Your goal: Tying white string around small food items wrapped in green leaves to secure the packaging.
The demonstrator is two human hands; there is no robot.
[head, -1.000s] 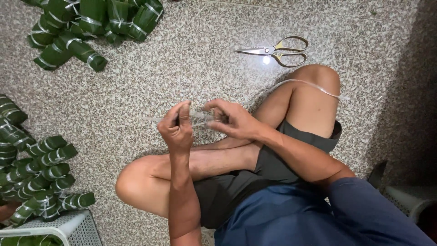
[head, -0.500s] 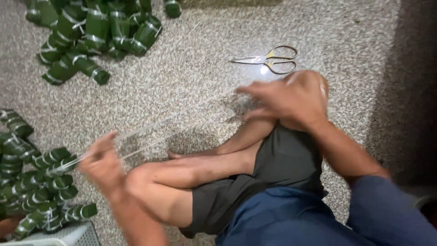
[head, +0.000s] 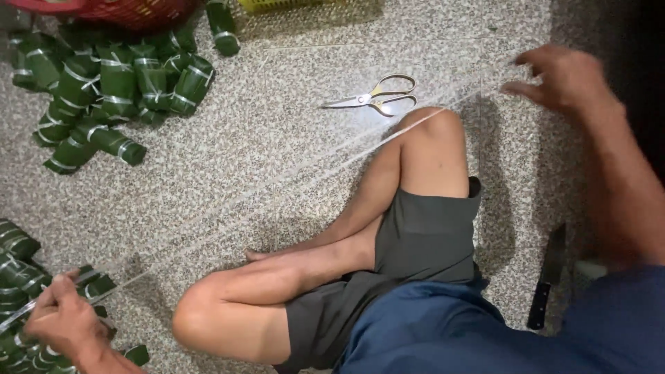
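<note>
A thin clear plastic string [head: 277,183] runs taut in a diagonal across the speckled floor, from lower left to upper right, over my bent knees. My left hand [head: 59,322] is shut on one end at the bottom left, above a pile of green leaf-wrapped rolls [head: 21,277]. Far out at the upper right, my right hand [head: 564,79] pinches the other end. I sit cross-legged in grey shorts and a blue shirt.
Scissors [head: 377,97] lie on the floor beyond my right knee. A second heap of green wrapped rolls [head: 114,90] sits at the upper left below a red basket [head: 104,10]. A dark-handled knife [head: 547,277] rests by my right side.
My hands started close together in front of me and have drawn far apart, left down-left and right up-right, stretching the string out. The view has tilted upward.
</note>
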